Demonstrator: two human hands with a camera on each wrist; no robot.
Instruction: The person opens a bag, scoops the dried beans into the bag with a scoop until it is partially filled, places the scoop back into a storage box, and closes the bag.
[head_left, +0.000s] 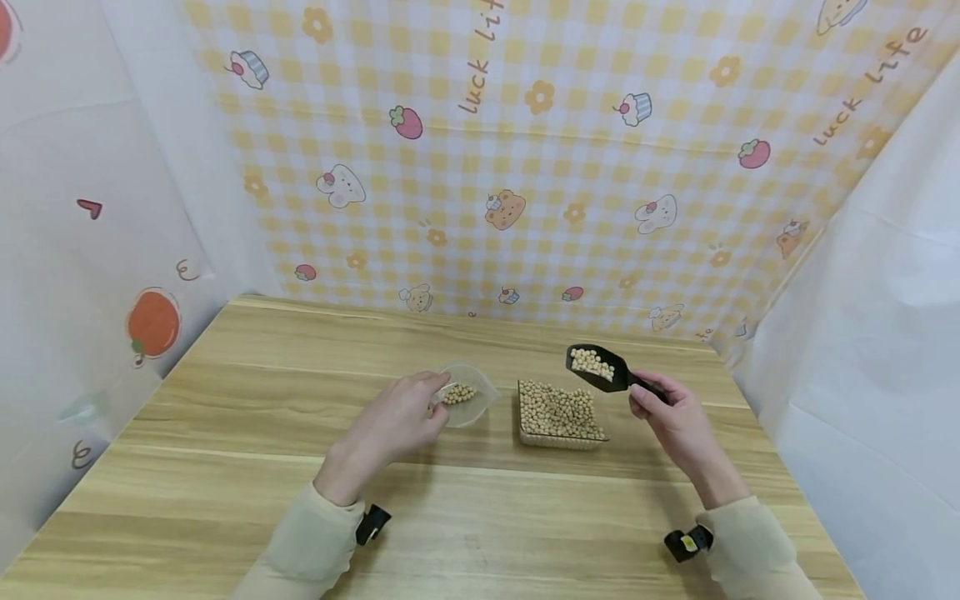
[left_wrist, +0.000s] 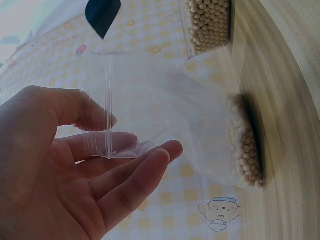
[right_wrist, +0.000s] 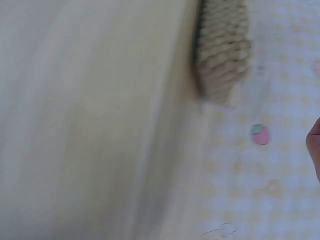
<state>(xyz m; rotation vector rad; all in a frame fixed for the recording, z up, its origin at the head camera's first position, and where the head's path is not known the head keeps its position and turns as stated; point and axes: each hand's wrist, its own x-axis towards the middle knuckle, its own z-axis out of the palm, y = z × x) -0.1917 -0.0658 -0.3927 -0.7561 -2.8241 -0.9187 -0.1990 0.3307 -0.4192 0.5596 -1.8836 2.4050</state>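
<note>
My left hand [head_left: 392, 421] pinches the zip-top rim of a clear plastic bag [left_wrist: 195, 132] and holds its mouth apart. The bag stands on the table with a small heap of pale yellow beans [left_wrist: 245, 150], likely soybeans, at its bottom. In the head view my right hand [head_left: 681, 421] grips the handle of a black scoop [head_left: 618, 373], raised above the table and loaded with beans [head_left: 591, 363]. Below and left of the scoop sits a clear rectangular container [head_left: 562, 442] full of the same beans. Only an edge of the right hand shows in the right wrist view, which is blurred.
The wooden table [head_left: 465, 533] runs back to a yellow checked cloth [head_left: 450, 208] with cartoon prints. White sheets [head_left: 862, 358] hang along both sides. The container stands between the bag and my right hand.
</note>
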